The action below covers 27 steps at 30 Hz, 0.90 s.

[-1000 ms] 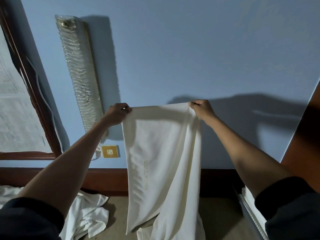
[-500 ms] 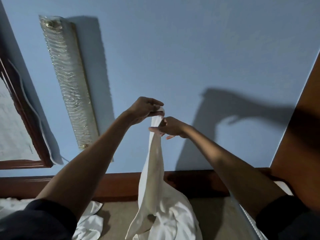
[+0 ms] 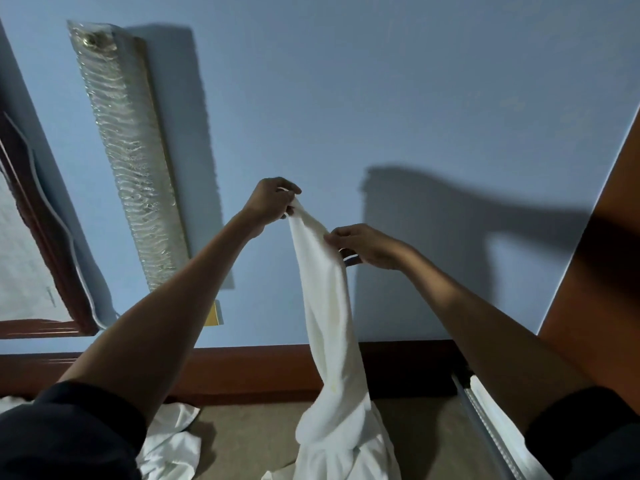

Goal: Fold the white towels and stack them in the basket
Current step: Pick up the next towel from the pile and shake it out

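Head view: my left hand (image 3: pixel 273 202) pinches top end of long white cloth towel (image 3: pixel 325 289), held up in air right of long ribbed glass wall lamp (image 3: pixel 128 150). My right hand (image 3: pixel 363 245), further right of lamp and slightly lower, nips towel edge between fingertips. Towel hangs gathered lengthwise, tail bunched well below lamp. Judgement: lengthwise fold only; cross folds and putting into basket left. Crumpled white cloth (image 3: pixel 173 441) below lamp unfolded, likely next. Cannot make out basket; no stack visible.
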{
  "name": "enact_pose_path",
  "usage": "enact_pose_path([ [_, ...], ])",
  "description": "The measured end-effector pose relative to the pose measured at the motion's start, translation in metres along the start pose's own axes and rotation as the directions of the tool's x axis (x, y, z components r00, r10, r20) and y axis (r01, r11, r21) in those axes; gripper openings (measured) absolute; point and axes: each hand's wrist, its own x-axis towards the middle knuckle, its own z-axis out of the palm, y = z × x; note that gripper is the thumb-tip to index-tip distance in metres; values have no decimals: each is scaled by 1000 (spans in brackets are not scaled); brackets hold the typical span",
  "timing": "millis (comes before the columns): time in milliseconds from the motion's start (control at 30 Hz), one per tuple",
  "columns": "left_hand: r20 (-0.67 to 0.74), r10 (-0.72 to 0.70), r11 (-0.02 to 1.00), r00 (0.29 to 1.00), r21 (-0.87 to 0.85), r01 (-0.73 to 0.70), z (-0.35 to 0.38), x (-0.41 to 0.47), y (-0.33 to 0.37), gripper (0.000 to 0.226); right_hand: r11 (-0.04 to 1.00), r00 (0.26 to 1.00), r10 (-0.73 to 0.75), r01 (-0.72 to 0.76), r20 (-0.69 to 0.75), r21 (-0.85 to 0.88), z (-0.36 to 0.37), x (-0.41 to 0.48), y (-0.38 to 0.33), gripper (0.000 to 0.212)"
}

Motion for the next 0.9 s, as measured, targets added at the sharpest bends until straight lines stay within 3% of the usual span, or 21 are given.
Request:
enact_pose_path([
  [67,39,-13,999,999,-50,15,-1,2,11,19,998,999,25,-27,46,60,-1,1,-1,40],
  [200,289,12,967,957,-246,62,-5,3,32,11,994,983,-104,110,-154,28,-5,13,-10,57],
  [267,409,40,956,912,-279,84,-8,3,38,13,988,983,-151,152,-105,5,-4,16,-19,60],
  [367,461,67,985,885,-171,15,-23,5,38,12,982,982,-184,186,-50,20,-1,18,-25,36],
  [467,447,65,985,892,112,-128,-40,6,24,11,980,978,-199,199,-66,-18,2,19,-22,38],
  [567,371,116,911,921,329,-247,-45,3,13,7,973,972,-215,206,-92,-104,7,22,-18,35],
  [667,168,202,868,965,425,-256,-56,6,0,9,980,973,-187,176,-133,-93,7,24,-12,43],
  [733,13,179,930,984,324,-174,-68,9,-14,13,983,973,-168,154,-158,-97,3,20,-7,47],
  [833,-173,34,999,984,4,-34,-85,9,-33,17,996,983,-91,91,-160,-6,-11,15,6,56],
  [900,-247,-65,992,967,-125,35,-89,6,-41,20,994,981,-73,87,-182,68,-18,13,14,38],
])
